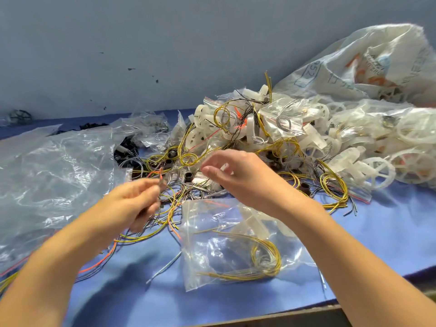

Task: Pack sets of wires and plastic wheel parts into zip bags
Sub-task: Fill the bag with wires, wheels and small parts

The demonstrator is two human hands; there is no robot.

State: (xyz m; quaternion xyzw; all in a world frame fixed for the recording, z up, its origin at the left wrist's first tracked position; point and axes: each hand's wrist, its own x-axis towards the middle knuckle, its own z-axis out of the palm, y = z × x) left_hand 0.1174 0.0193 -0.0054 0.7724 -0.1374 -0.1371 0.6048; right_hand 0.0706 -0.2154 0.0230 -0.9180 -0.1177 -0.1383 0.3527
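Note:
My left hand (pixel 139 201) is blurred by motion and its fingers curl round a few thin grey wires (pixel 154 217) that trail down onto the table. My right hand (pixel 238 175) hovers above the wire tangle with fingers loosely spread and nothing in it. Just in front of both hands lies a clear zip bag (pixel 212 260) holding yellow wires (pixel 266 258) and a white plastic wheel part (pixel 254 223). Loose yellow, orange and grey wires (pixel 179 161) are scattered between the hands. White plastic wheels (pixel 382 171) are heaped to the right.
A heap of filled zip bags (pixel 283 116) rises behind my right hand. A large white sack (pixel 368 64) stands at the back right. Big clear plastic sheets (pixel 52 171) cover the left of the blue table (pixel 389 223). Small black cylinders (pixel 188 177) lie among the wires. The table's front edge (pixel 295 313) runs along the bottom.

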